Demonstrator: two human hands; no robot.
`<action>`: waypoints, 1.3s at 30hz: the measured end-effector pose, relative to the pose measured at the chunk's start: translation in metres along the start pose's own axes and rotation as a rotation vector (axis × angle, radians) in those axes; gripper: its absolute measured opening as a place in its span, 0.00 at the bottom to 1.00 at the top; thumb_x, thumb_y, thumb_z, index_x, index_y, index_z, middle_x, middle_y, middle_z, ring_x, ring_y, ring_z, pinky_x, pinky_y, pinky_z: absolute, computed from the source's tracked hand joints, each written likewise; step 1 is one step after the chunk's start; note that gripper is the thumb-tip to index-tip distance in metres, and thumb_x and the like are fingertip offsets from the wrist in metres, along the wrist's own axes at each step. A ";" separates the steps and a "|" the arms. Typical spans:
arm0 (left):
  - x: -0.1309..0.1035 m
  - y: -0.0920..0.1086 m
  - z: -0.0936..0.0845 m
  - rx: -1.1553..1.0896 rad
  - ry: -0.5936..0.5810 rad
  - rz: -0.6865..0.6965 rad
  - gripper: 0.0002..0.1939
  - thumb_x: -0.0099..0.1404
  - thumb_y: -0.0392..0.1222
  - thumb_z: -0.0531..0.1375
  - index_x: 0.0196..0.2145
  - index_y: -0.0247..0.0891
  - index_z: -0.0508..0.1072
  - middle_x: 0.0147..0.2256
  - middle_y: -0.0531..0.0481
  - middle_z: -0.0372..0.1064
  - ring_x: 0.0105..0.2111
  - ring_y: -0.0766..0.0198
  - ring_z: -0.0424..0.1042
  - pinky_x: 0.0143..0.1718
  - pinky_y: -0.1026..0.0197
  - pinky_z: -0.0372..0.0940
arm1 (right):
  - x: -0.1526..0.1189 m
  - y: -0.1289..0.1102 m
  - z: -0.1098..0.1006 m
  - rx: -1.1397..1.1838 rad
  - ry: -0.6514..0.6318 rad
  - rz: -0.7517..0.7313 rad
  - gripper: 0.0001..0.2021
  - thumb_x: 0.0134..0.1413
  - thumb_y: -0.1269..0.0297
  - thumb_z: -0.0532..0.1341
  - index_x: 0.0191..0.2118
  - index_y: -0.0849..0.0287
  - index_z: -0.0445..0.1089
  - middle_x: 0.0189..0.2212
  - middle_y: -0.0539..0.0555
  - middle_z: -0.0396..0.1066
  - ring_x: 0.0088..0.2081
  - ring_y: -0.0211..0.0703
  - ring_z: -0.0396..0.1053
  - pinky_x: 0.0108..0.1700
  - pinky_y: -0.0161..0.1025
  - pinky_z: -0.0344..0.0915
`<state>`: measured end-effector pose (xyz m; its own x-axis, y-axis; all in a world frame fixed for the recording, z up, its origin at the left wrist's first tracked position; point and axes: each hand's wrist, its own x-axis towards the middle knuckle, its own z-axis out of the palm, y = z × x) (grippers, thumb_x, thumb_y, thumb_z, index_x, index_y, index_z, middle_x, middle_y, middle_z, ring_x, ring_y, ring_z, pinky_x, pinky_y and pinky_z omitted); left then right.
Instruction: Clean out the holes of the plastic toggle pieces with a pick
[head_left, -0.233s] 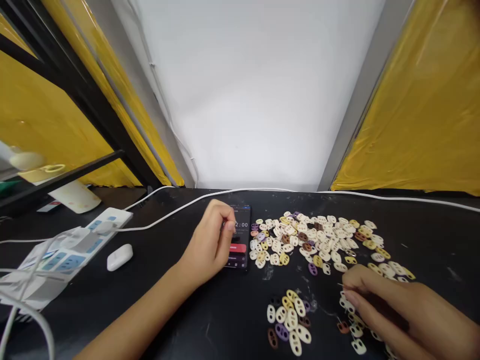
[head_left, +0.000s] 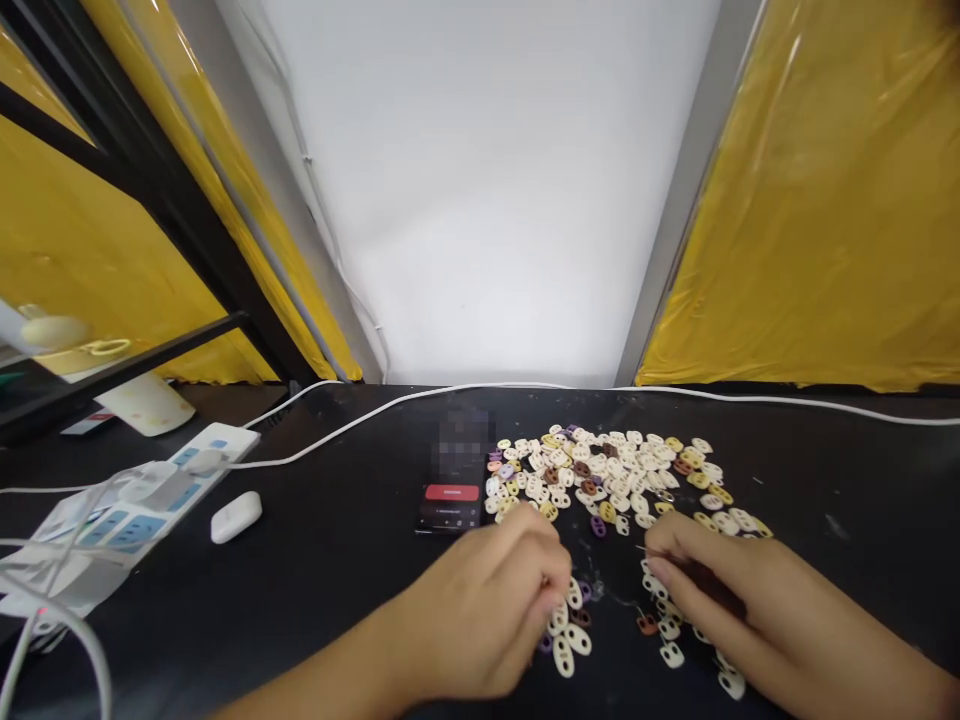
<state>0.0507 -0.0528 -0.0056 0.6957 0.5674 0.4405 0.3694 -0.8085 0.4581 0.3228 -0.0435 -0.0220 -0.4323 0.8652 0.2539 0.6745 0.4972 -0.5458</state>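
Note:
My left hand (head_left: 499,600) is closed, its fingers curled over a small pile of two-holed oval pieces (head_left: 564,655); what its fingertips hold, if anything, is hidden. At the right, my right hand (head_left: 720,590) pinches a thin needle (head_left: 641,547) between thumb and forefinger. Beneath that hand lie strung pieces (head_left: 672,655), mostly cream, with a reddish-brown one at their left side. Behind both hands spreads a larger heap of cream, yellow, brown and purple pieces (head_left: 622,470).
A phone (head_left: 452,493) lies left of the heap. Farther left are a white earbud case (head_left: 236,517) and a power strip (head_left: 157,500) with plugs and cables. A white cable (head_left: 517,385) runs along the desk's back edge.
My left hand has moved right and toward me, off the phone and over the small pile. The view has shifted a little; my right hand keeps its pinch beside the strung pieces.

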 end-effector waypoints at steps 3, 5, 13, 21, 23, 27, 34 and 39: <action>-0.011 0.009 0.005 -0.095 -0.084 -0.131 0.08 0.70 0.30 0.48 0.40 0.42 0.56 0.38 0.47 0.60 0.34 0.60 0.63 0.35 0.58 0.63 | 0.002 -0.002 -0.005 -0.012 -0.168 0.010 0.12 0.69 0.60 0.51 0.33 0.54 0.65 0.22 0.48 0.69 0.22 0.38 0.67 0.25 0.34 0.61; -0.023 0.009 0.000 -0.096 -0.015 -0.242 0.08 0.71 0.30 0.46 0.40 0.43 0.56 0.38 0.48 0.60 0.35 0.60 0.62 0.37 0.57 0.63 | 0.003 -0.003 -0.006 -0.015 -0.213 0.036 0.12 0.69 0.61 0.49 0.34 0.54 0.64 0.23 0.47 0.69 0.23 0.38 0.67 0.27 0.35 0.61; -0.051 0.010 -0.017 -0.022 0.057 -0.516 0.08 0.76 0.37 0.44 0.38 0.44 0.58 0.36 0.49 0.60 0.34 0.59 0.63 0.36 0.58 0.62 | 0.002 -0.005 -0.003 0.009 -0.205 -0.001 0.10 0.67 0.64 0.50 0.32 0.54 0.61 0.21 0.46 0.65 0.21 0.38 0.64 0.24 0.35 0.55; -0.040 0.004 -0.013 0.022 0.197 -0.505 0.09 0.76 0.39 0.45 0.36 0.43 0.59 0.34 0.51 0.60 0.32 0.59 0.63 0.35 0.58 0.60 | 0.007 -0.010 -0.007 -0.010 -0.196 0.022 0.09 0.66 0.66 0.51 0.32 0.54 0.59 0.20 0.46 0.64 0.22 0.39 0.63 0.25 0.35 0.54; -0.038 0.000 -0.016 0.047 0.189 -0.496 0.09 0.76 0.38 0.45 0.36 0.43 0.59 0.34 0.51 0.59 0.32 0.60 0.62 0.35 0.59 0.60 | 0.007 -0.011 -0.008 -0.021 -0.214 0.032 0.09 0.66 0.65 0.50 0.32 0.54 0.59 0.21 0.46 0.64 0.23 0.39 0.63 0.27 0.35 0.54; -0.026 0.001 -0.014 0.047 0.182 -0.452 0.09 0.76 0.35 0.44 0.37 0.42 0.58 0.36 0.50 0.58 0.35 0.59 0.61 0.39 0.57 0.60 | 0.006 -0.012 -0.010 0.008 -0.208 0.044 0.09 0.67 0.65 0.50 0.33 0.54 0.59 0.21 0.46 0.63 0.24 0.39 0.62 0.28 0.36 0.55; 0.052 0.022 0.033 -0.080 0.056 -0.263 0.06 0.74 0.36 0.46 0.37 0.43 0.57 0.38 0.48 0.60 0.36 0.58 0.62 0.39 0.55 0.61 | 0.009 -0.006 -0.015 0.243 -0.038 0.053 0.09 0.69 0.63 0.50 0.34 0.55 0.60 0.23 0.46 0.62 0.26 0.39 0.61 0.31 0.37 0.58; 0.075 0.010 0.051 -0.149 0.054 -0.277 0.07 0.74 0.36 0.46 0.36 0.43 0.59 0.36 0.50 0.62 0.35 0.58 0.63 0.38 0.55 0.61 | 0.016 0.006 -0.021 0.347 0.138 0.053 0.12 0.70 0.62 0.50 0.32 0.55 0.59 0.24 0.46 0.63 0.28 0.38 0.62 0.35 0.38 0.60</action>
<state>0.1380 -0.0263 -0.0070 0.5458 0.7736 0.3220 0.4433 -0.5926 0.6726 0.3322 -0.0254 -0.0048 -0.3014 0.9015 0.3105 0.4408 0.4205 -0.7930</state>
